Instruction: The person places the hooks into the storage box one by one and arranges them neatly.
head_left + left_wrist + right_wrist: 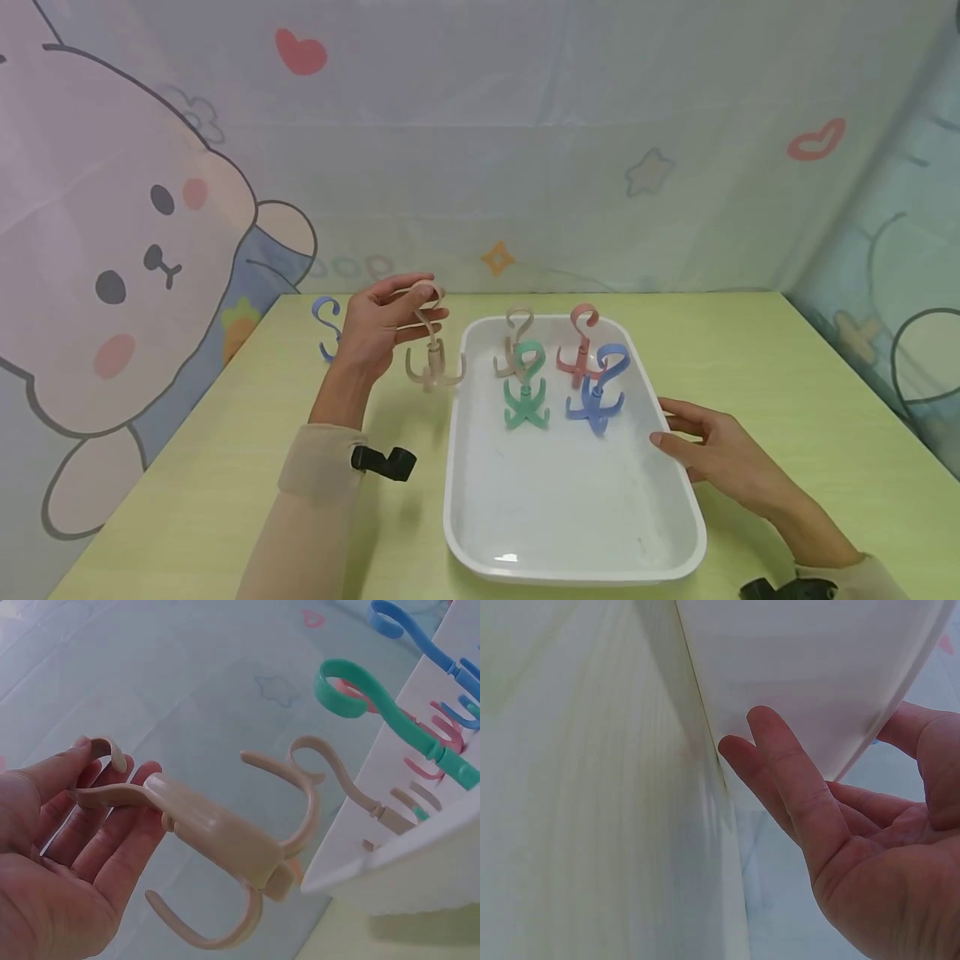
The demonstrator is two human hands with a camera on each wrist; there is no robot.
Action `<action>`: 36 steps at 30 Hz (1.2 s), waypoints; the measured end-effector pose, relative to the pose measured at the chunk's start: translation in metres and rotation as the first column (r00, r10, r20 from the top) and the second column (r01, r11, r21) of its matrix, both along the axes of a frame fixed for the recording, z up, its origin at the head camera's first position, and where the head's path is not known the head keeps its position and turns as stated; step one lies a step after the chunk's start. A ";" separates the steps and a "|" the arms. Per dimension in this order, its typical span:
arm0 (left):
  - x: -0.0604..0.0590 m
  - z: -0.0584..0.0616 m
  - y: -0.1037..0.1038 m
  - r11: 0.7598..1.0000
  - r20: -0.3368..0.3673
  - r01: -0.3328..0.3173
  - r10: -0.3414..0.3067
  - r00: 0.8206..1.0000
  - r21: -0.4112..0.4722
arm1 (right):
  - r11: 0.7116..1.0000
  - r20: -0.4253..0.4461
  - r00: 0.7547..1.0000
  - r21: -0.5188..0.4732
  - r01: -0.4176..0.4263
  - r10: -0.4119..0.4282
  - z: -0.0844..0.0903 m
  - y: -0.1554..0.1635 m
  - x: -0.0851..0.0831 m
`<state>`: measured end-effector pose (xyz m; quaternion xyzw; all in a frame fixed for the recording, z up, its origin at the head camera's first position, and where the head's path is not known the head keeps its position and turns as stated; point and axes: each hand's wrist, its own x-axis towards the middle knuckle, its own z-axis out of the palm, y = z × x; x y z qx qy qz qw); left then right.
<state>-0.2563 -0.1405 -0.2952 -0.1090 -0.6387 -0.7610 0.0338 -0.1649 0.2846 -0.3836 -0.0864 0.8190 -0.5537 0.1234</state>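
Observation:
My left hand (412,310) pinches the top loop of a beige four-pronged hook (433,360) and holds it in the air just left of the white tray (570,508). The left wrist view shows that beige hook (217,840) lying across my fingers (112,825), close to the tray's rim (397,859). My right hand (675,429) rests with straight fingers against the tray's right side. In the right wrist view its fingers (780,765) touch the tray's outer wall (810,675). Inside the tray stand a beige hook (514,342), a pink hook (582,340), a green hook (526,387) and a blue hook (597,387).
Another blue hook (326,327) stands on the yellow-green table (225,475) behind my left hand. A printed cloth backdrop (525,167) closes off the table at the back and both sides. Black wrist cameras (384,462) sit on both sleeves.

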 end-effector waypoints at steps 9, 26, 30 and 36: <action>0.010 0.010 0.010 1.000 -0.024 0.026 -0.026 0.999 -0.003 | 1.000 0.000 1.000 -0.003 -0.001 0.001 0.000 0.000 -0.001; 0.025 0.013 0.044 0.994 -0.051 0.100 -0.102 0.993 -0.051 | 1.000 -0.006 1.000 0.009 0.004 -0.004 -0.002 0.000 0.000; 0.028 0.013 0.052 0.993 -0.048 0.098 -0.101 0.994 -0.059 | 1.000 -0.010 1.000 0.010 0.001 -0.001 -0.001 0.000 0.000; 0.032 0.012 0.063 0.992 -0.044 0.096 -0.100 0.994 -0.078 | 1.000 -0.012 1.000 0.001 -0.004 0.004 0.000 0.000 0.000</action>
